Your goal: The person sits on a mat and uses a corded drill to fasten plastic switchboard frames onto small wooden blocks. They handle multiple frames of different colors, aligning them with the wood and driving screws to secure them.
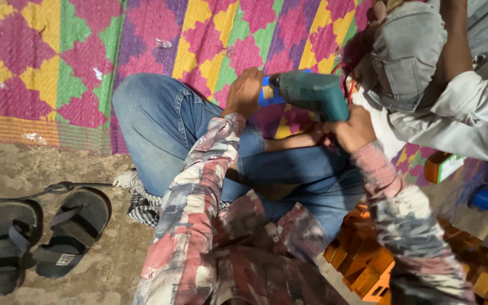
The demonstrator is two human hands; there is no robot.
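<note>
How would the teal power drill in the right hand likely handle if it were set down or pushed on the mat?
The teal drill looks rigid and probably fairly heavy for its size, given its bulky body. The right hand grips its handle from below, so it seems top-heavy and would likely tip onto its side. On the woven mat it would probably drag rather than slide.

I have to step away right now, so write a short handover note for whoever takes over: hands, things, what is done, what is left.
Right hand: gripping the handle of the teal power drill, its nose pointing left at the blue piece.
Left hand: fingers pressing the blue piece down against the raised knee, over the patterned mat.
Nearby: orange blocks heaped at the right on the floor; a second person's knee sits close beside the drill; sandals at the left.
Done: piece steadied, drill lined up.
Left: whether any hole is drilled is hidden by the hand.
</note>
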